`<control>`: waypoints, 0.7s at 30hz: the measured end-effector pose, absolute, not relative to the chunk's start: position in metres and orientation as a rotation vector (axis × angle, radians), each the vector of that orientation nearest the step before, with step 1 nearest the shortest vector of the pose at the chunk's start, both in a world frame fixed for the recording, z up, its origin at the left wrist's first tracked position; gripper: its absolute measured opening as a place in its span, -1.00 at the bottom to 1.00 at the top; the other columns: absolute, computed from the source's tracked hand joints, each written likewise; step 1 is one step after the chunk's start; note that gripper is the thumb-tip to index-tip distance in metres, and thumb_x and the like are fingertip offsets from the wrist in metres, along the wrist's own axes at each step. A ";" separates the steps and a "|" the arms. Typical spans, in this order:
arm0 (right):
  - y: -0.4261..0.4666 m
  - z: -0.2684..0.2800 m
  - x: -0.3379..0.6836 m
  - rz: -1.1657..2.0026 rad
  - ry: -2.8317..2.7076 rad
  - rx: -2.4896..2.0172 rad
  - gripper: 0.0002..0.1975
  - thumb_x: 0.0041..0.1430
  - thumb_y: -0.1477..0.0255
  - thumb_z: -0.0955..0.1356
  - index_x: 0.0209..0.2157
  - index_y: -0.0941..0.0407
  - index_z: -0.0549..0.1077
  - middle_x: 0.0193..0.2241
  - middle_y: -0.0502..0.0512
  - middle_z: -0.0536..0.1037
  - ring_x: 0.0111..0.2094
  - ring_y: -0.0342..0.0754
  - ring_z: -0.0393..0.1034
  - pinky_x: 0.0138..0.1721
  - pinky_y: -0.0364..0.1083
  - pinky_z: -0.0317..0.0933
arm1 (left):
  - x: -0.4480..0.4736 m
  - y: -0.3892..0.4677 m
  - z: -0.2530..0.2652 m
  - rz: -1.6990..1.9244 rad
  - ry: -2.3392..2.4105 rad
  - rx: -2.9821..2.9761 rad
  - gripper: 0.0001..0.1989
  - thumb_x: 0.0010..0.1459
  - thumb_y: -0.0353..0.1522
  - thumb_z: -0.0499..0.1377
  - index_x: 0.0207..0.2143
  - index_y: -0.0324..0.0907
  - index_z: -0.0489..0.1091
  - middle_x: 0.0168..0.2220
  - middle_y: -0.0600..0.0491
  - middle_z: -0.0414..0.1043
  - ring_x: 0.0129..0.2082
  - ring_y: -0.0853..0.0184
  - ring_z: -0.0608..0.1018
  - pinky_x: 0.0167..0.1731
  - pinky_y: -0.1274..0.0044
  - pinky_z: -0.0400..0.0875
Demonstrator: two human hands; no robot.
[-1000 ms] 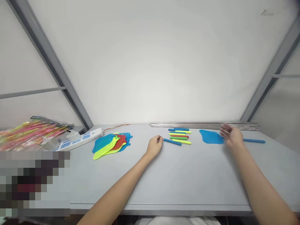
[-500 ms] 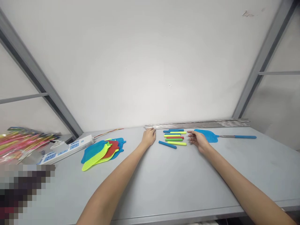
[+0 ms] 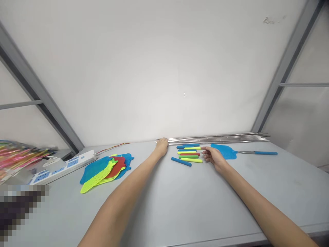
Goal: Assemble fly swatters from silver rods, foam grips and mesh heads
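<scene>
My left hand (image 3: 161, 146) reaches to the left end of a bundle of thin metal rods (image 3: 218, 138) along the wall, its fingers bent down over the rod ends; the fingertips are hidden. My right hand (image 3: 214, 157) hovers by the right ends of several coloured handle tubes (image 3: 189, 156), holding nothing, with fingers loosely curled and apart. These tubes are blue, yellow, red and green. Just beyond my right hand lies a fly swatter with a blue head (image 3: 224, 151), a metal shaft and a blue handle (image 3: 266, 153).
Loose mesh swatter heads (image 3: 99, 169) in blue, yellow and red lie overlapped on the left. Beside them is a white power strip (image 3: 64, 167) with plugs and a cable. Farther left sits a blurred heap of colourful wrapped items (image 3: 22, 156). A white wall backs the grey table.
My left hand has moved slightly away from me onto the rod ends. My right hand has shifted a little closer to the tubes. The view has turned slightly.
</scene>
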State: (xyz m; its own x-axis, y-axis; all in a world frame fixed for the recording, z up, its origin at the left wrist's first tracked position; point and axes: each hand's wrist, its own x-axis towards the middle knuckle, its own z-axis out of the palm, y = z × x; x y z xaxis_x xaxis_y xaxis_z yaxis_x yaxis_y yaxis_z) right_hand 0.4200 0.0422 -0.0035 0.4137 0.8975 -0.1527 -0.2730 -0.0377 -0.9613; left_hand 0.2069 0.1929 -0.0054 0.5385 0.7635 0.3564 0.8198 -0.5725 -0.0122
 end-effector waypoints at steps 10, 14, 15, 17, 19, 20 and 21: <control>0.045 -0.006 0.423 1.067 -0.644 -1.251 -0.84 -0.12 0.47 0.23 -0.43 0.18 0.38 -0.63 -0.01 0.35 -0.72 -0.27 0.18 -0.75 -0.26 0.08 | 0.201 0.176 0.022 -0.534 -1.199 -2.582 -0.67 -0.22 -0.67 -0.15 -0.37 -0.21 0.09 -0.38 0.00 0.22 -0.36 0.31 0.28 -0.33 0.49 0.06; 0.044 -0.005 0.423 1.068 -0.633 -1.226 -0.83 -0.14 0.45 0.26 -0.42 0.18 0.38 -0.62 0.00 0.36 -0.71 -0.26 0.20 -0.75 -0.25 0.09 | 0.199 0.167 0.034 -0.616 -1.204 -2.529 -0.69 -0.18 -0.68 -0.19 -0.39 -0.21 0.08 -0.40 -0.01 0.21 -0.37 0.31 0.28 -0.33 0.48 0.05; 0.044 -0.004 0.423 1.065 -0.630 -1.218 -0.83 -0.14 0.43 0.27 -0.42 0.17 0.37 -0.61 0.01 0.36 -0.70 -0.25 0.20 -0.75 -0.25 0.09 | 0.197 0.165 0.036 -0.634 -1.206 -2.520 -0.69 -0.17 -0.68 -0.20 -0.39 -0.20 0.08 -0.41 -0.01 0.21 -0.37 0.31 0.28 -0.33 0.48 0.05; 0.043 -0.002 0.424 1.050 -0.621 -1.200 -0.81 -0.14 0.38 0.29 -0.41 0.15 0.37 -0.59 0.01 0.36 -0.69 -0.25 0.21 -0.74 -0.25 0.09 | 0.194 0.161 0.040 -0.665 -1.213 -2.504 -0.71 -0.13 -0.67 -0.21 -0.40 -0.20 0.08 -0.42 0.00 0.22 -0.39 0.32 0.28 -0.33 0.49 0.05; 0.042 0.002 0.426 1.025 -0.610 -1.176 -0.77 -0.13 0.31 0.29 -0.38 0.12 0.35 -0.57 -0.01 0.37 -0.67 -0.25 0.22 -0.73 -0.26 0.10 | 0.191 0.156 0.043 -0.717 -1.230 -2.506 -0.74 -0.09 -0.66 -0.21 -0.40 -0.20 0.08 -0.42 0.00 0.23 -0.40 0.33 0.29 -0.34 0.49 0.06; 0.041 0.004 0.426 1.008 -0.609 -1.154 -0.75 -0.13 0.28 0.28 -0.37 0.11 0.34 -0.55 -0.01 0.37 -0.66 -0.24 0.22 -0.72 -0.26 0.11 | 0.189 0.153 0.044 -0.763 -1.240 -2.519 -0.75 -0.07 -0.64 -0.21 -0.41 -0.20 0.08 -0.42 0.01 0.23 -0.41 0.34 0.29 -0.34 0.50 0.07; 0.040 0.007 0.427 0.991 -0.614 -1.124 -0.73 -0.12 0.25 0.28 -0.35 0.09 0.34 -0.52 -0.01 0.37 -0.64 -0.24 0.23 -0.71 -0.26 0.11 | 0.187 0.148 0.044 -0.816 -1.250 -2.538 -0.77 -0.05 -0.63 -0.22 -0.41 -0.20 0.08 -0.42 0.02 0.23 -0.41 0.35 0.29 -0.34 0.51 0.08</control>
